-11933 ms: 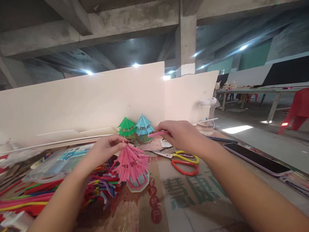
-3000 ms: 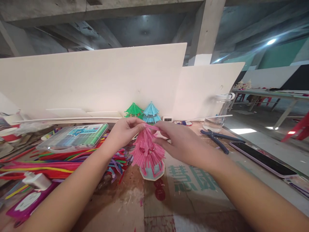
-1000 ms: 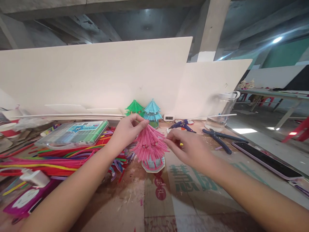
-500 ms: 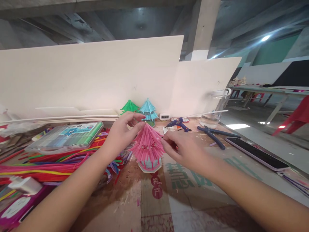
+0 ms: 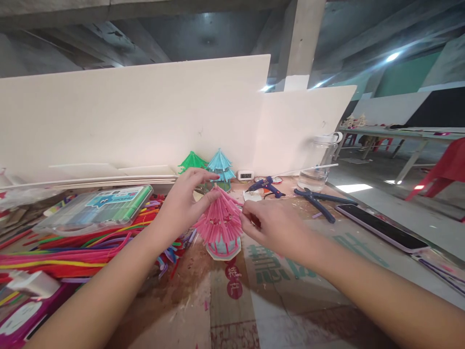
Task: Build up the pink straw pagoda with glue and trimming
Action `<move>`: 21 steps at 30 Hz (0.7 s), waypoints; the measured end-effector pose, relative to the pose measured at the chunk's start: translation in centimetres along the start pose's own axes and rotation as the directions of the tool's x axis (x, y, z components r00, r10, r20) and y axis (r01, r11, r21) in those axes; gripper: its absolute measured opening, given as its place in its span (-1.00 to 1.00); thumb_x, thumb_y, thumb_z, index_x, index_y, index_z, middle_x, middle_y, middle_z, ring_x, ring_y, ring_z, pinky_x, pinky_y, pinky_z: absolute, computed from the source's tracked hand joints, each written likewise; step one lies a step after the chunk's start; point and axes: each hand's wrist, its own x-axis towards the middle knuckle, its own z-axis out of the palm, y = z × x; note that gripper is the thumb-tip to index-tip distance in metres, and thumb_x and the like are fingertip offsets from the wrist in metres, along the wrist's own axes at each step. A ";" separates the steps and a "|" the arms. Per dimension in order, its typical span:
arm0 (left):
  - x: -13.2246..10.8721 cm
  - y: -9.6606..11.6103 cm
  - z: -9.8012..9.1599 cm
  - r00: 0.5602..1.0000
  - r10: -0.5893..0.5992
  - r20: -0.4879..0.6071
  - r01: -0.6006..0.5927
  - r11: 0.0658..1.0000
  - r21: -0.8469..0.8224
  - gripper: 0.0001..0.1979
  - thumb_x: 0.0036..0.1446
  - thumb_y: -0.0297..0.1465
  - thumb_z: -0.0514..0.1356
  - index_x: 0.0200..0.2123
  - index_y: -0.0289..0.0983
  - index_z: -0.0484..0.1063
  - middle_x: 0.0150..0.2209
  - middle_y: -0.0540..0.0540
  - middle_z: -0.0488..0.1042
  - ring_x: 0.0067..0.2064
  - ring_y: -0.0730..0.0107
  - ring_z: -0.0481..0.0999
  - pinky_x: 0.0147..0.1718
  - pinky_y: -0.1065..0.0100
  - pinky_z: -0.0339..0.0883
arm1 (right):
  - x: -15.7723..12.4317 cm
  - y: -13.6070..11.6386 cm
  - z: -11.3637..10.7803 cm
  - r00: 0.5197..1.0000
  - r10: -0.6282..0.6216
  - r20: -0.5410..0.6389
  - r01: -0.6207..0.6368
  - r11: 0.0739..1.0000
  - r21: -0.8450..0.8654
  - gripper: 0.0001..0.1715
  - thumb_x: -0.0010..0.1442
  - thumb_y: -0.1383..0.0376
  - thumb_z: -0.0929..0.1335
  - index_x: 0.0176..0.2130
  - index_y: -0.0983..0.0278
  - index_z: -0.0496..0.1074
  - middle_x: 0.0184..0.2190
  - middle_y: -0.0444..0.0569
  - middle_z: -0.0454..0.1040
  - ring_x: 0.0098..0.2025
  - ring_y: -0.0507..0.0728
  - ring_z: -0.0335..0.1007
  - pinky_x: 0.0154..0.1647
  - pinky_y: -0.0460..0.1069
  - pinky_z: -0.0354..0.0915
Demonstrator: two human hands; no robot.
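Note:
A pink two-tiered model pavilion (image 5: 220, 220) made of pipe cleaners stands upright on the table, on a pale many-sided base. My left hand (image 5: 191, 196) is at its peak, thumb touching the upper roof and index finger stretched out above, with a gap between them. At the right side of the upper roof, my right hand (image 5: 267, 220) is closed in a pinch on what looks like a pink pipe cleaner of that roof; its fingertips are partly hidden. Behind the left hand stand a green model pavilion (image 5: 192, 161) and a light blue one (image 5: 220, 162).
Loose pipe cleaners (image 5: 83, 247) and a clear marker case (image 5: 98, 208) lie to the left, near a white plug (image 5: 38, 285). Toward the right are a blue glue gun (image 5: 267, 186), pliers (image 5: 317, 202), a phone (image 5: 379, 228) and a water jar (image 5: 317, 162). A small clock (image 5: 245, 175) stands behind.
My left thumb has come down onto the pink roof's peak. My right hand stays pinched at the roof's right side. The whole view has shifted slightly.

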 end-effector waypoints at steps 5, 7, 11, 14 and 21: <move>-0.1 -0.5 0.5 0.992 -0.109 0.064 0.110 0.994 -0.007 -0.68 0.16 -0.26 0.14 -0.03 -0.25 0.37 -0.10 -0.09 0.44 -0.08 0.30 0.42 -0.05 0.28 0.29 | -0.8 -1.1 1.1 0.992 -0.124 -0.002 0.119 0.960 -0.254 -0.84 0.16 0.39 0.25 -0.42 0.29 0.38 -0.59 -0.04 0.45 -0.53 0.09 0.33 -0.52 -0.01 -0.17; -0.2 -0.4 0.7 0.984 -0.150 0.094 0.152 0.988 -0.021 -0.70 0.15 -0.24 0.14 -0.08 -0.25 0.38 -0.11 -0.08 0.45 -0.10 0.30 0.43 -0.05 0.28 0.29 | -1.0 -1.3 1.4 0.989 -0.145 0.002 0.139 0.948 -0.286 -0.85 0.16 0.40 0.25 -0.43 0.30 0.36 -0.60 -0.04 0.44 -0.53 0.08 0.34 -0.53 0.00 -0.18; -0.1 -0.1 0.6 0.975 -0.184 0.127 0.188 0.982 -0.020 -0.75 0.16 -0.21 0.11 -0.21 -0.25 0.39 -0.19 -0.06 0.47 -0.13 0.30 0.43 -0.08 0.30 0.29 | -0.7 -1.1 1.6 0.995 -0.091 0.049 0.101 0.949 -0.298 -0.85 0.21 0.38 0.24 -0.40 0.30 0.35 -0.55 -0.02 0.47 -0.51 0.08 0.35 -0.54 -0.01 -0.18; 0.0 0.1 0.6 0.974 -0.181 0.134 0.185 0.982 -0.020 -0.77 0.15 -0.22 0.11 -0.22 -0.25 0.38 -0.21 -0.05 0.46 -0.15 0.30 0.43 -0.10 0.32 0.28 | -0.6 -0.9 1.7 0.996 -0.077 0.046 0.087 0.950 -0.299 -0.85 0.21 0.36 0.25 -0.39 0.31 0.35 -0.53 0.00 0.48 -0.49 0.10 0.37 -0.54 -0.01 -0.17; 0.0 0.1 0.6 0.972 -0.182 0.146 0.186 0.982 -0.015 -0.80 0.14 -0.24 0.12 -0.25 -0.24 0.37 -0.23 -0.04 0.45 -0.17 0.31 0.42 -0.12 0.34 0.27 | -0.5 -0.8 2.6 0.994 -0.109 -0.011 0.101 0.956 -0.275 -0.86 0.19 0.38 0.25 -0.41 0.30 0.34 -0.56 -0.01 0.46 -0.49 0.10 0.37 -0.53 0.00 -0.14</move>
